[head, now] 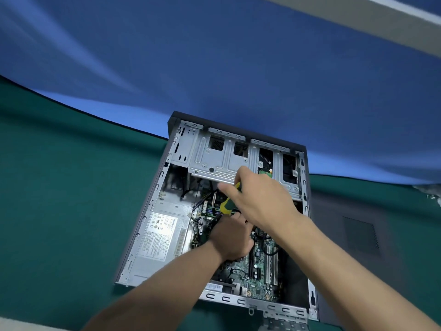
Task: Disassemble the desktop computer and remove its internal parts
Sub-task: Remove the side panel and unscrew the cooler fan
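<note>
I'm gripping the screwdriver (228,203) with my right hand (260,199); my left hand (230,237) is clutching something on the motherboard (260,275). Probably unscrewing; next needs steady turning.

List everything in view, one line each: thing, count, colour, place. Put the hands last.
case: one, grey metal, lying open on the green surface, centre.
power supply: one, silver with a white label, left side of the case.
drive cage: one, silver, far end of the case.
motherboard: one, green, near right part of the case.
side panel: one, dark grey with a vent grille, flat to the right of the case.
surface: one, green, under the case.
backdrop: one, blue, behind.
screwdriver: one, yellow and green handle, in the right hand.
left hand: inside the case, over the motherboard.
right hand: grips the screwdriver.
</note>
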### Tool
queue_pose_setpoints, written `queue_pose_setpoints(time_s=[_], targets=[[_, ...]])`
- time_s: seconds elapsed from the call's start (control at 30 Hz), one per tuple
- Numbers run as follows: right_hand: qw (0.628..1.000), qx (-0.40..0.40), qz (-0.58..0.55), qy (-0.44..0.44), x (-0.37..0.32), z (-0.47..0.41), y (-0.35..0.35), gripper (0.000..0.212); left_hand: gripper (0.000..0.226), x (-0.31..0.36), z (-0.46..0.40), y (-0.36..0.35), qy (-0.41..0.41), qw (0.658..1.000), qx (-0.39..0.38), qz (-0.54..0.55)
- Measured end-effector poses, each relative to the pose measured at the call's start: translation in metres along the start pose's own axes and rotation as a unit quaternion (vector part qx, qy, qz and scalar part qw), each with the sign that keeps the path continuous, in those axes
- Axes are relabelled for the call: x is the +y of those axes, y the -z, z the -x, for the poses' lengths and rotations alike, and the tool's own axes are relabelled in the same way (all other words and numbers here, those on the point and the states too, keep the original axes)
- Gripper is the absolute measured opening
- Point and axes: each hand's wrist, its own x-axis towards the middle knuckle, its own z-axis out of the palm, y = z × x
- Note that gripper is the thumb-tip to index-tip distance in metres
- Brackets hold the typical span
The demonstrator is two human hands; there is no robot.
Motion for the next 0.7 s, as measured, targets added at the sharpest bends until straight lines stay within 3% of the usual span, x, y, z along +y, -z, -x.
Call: queue_pose_setpoints(time_s=[0.1,0.17,0.27,0.5,0.7], targets=[[0.995,-0.030,-0.076,0.049,0.004,0.002,0.002,0.009,0.031,0.002,0.000,0.000,0.000,1.000,-0.011,-0.006],[0.990,-0.064,-0.106,0.071,0.006,0.004,0.004,0.015,0.033,0.001,0.001,-0.002,0.012,0.999,-0.029,-0.018],[0.989,-0.066,-0.131,0.037,0.013,0.009,0.003,0.021,0.034,0.002,-0.002,-0.002,0.029,0.997,-0.056,-0.036],[0.973,0.065,-0.203,-0.092,0.044,0.018,0.027,0.013,0.051,0.005,-0.010,0.001,0.059,0.981,-0.142,-0.117],[0.952,0.184,-0.213,-0.123,0.057,0.038,0.050,0.011,0.049,0.001,-0.025,0.028,0.120,0.961,-0.244,0.040]])
